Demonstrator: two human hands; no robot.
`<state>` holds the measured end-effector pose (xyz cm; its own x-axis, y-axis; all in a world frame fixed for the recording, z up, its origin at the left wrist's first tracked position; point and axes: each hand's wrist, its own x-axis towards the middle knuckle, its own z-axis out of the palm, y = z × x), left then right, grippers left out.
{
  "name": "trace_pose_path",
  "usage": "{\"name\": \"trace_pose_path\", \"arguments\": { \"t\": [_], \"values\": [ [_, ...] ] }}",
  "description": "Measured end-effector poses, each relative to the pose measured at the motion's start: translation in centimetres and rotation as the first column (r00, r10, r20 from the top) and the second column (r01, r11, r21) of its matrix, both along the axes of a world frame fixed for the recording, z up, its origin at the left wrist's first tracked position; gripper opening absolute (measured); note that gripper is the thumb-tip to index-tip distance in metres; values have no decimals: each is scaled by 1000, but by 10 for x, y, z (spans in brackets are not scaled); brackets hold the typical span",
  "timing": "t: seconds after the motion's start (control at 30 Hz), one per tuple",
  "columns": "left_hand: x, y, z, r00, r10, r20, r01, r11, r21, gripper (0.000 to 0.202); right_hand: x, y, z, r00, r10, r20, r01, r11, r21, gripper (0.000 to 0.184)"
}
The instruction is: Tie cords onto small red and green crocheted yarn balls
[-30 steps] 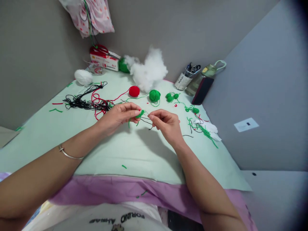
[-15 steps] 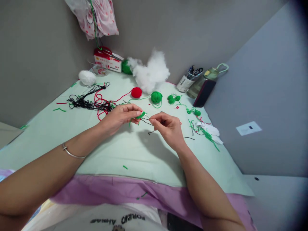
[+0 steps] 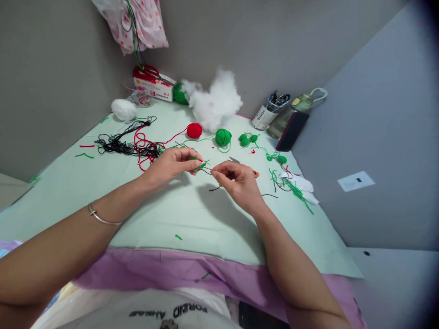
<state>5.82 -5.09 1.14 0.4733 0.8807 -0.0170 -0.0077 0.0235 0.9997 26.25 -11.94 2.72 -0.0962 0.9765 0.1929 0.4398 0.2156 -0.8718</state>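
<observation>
Head view: I'm watching the left hand (image 3: 174, 165) pinching one green piece (image 3: 202, 166) at centre; the right hand (image 3: 239, 181) is pinching one thin item (image 3: 207, 168), strand or needle unclear. From the piece, one red ball (image 3: 194, 130) is lying at twelve o'clock, one green ball (image 3: 223, 137) at one, one white ball (image 3: 123, 110) at ten.

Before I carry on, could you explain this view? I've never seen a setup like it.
There's no machine: a person works bare-handed, and one head-worn camera looks forward and down. The left hand pinches a small green piece. The right hand pinches something thin beside it, too fine to identify. On the pale cover lie tangled black yarn, a red yarn ball, a green yarn ball, white fluff and scissors partly hidden by the right hand.
</observation>
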Motion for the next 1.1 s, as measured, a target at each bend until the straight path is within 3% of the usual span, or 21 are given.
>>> {"name": "trace_pose_path", "arguments": {
  "t": [0.33, 0.6, 0.83, 1.1],
  "values": [
    [-1, 2, -8, 999, -40, 11, 40, 999, 21, 31, -1, 1, -2, 999, -27, 27, 27, 999, 19, 15],
    [-1, -1, -5, 1000, -30, 1, 30, 999, 19, 28, 0, 2, 0, 998, -23, 60, 22, 1000, 16, 16],
    [1, -2, -9, 996, -92, 17, 92, 996, -4, 30, -2, 5, -3, 1000, 1, -23, -2, 1000, -11, 18],
    [2, -4, -2, 983, -110, 144, 122, 990, -74, 26, 6, 9, -6, 992, 52, -118, -58, 997, -47, 21]
  ]
}}
